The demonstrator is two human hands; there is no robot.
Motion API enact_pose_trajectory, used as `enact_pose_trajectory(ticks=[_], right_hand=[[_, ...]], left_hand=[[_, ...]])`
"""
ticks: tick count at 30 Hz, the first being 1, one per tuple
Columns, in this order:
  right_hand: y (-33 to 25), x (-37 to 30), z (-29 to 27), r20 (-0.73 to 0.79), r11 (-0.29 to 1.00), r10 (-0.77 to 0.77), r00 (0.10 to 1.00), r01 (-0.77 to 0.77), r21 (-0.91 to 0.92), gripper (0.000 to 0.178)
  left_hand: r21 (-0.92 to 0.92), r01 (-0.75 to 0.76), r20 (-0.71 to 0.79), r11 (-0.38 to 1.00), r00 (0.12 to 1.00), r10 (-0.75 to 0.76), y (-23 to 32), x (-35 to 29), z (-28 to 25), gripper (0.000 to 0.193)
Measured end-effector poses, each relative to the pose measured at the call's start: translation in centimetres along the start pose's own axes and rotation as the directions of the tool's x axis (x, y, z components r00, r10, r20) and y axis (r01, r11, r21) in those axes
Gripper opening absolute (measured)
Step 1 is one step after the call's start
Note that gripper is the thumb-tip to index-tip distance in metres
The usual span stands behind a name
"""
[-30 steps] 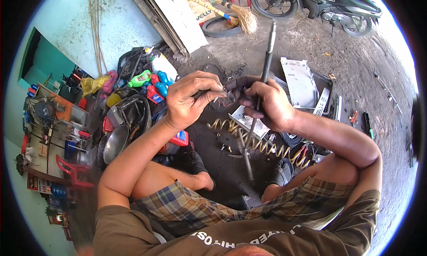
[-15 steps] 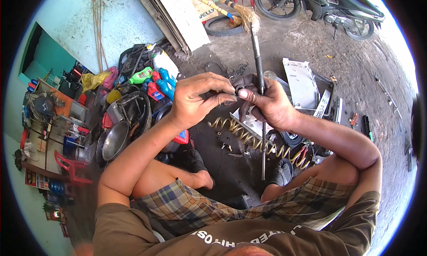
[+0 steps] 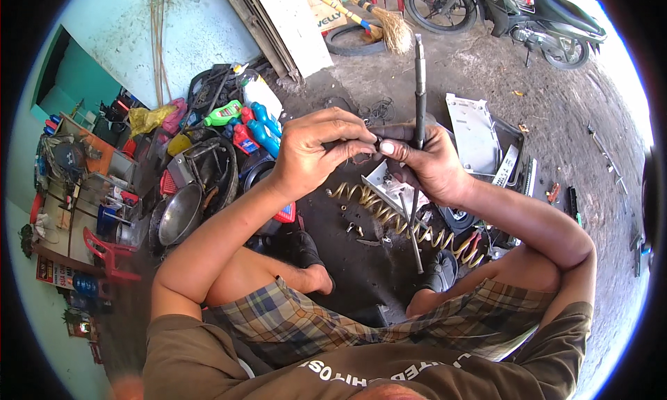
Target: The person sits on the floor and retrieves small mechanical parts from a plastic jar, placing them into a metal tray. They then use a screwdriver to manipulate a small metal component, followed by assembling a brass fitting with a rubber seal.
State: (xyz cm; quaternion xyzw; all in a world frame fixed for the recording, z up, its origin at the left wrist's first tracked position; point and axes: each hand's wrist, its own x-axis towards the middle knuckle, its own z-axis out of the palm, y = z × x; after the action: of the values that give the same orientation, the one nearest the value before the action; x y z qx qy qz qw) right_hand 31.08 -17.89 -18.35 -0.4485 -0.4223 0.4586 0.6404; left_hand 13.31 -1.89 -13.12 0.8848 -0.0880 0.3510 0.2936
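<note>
My left hand (image 3: 313,153) is pinched closed, its thumb and fingertips meeting at a small dark part (image 3: 378,144), whose kind I cannot make out. Facing it, my right hand (image 3: 441,167) is closed too, its blackened thumb and forefinger touching the same part from the other side. In that right hand I also grip a long dark metal rod (image 3: 420,87), which stands out above the knuckles. A thinner shaft (image 3: 411,237) shows below the hand. My palms hide how the pieces join.
Below my hands lie a yellow coiled hose (image 3: 372,209) and small metal fittings (image 3: 355,228). Grey metal plates (image 3: 472,132) are on the right. Bottles (image 3: 260,129) and a metal bowl (image 3: 180,214) crowd the left. A motorbike (image 3: 517,21) stands at the far right, near a broom (image 3: 394,32).
The rod's upper end has swung right and become more upright. Its thin lower part now shows as two diverging lengths. My hands stay together and have shifted slightly right.
</note>
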Motion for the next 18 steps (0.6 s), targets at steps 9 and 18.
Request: enact_pose_trajectory(ticks=[9,18], right_hand=[[-0.7,-0.4,0.3,0.033,0.997,0.056,0.998,-0.057,0.043,0.033],[-0.5,-0.3,0.3,0.005,0.997,0.039,0.999,-0.039,0.067,0.033]], left_hand=[[-0.028,0.016,0.047,0.999,0.999,-0.014,-0.3,-0.2,-0.3,0.022],[0.021,0.126,-0.008,0.992,0.992,-0.126,1.3,0.1,0.0,0.027]])
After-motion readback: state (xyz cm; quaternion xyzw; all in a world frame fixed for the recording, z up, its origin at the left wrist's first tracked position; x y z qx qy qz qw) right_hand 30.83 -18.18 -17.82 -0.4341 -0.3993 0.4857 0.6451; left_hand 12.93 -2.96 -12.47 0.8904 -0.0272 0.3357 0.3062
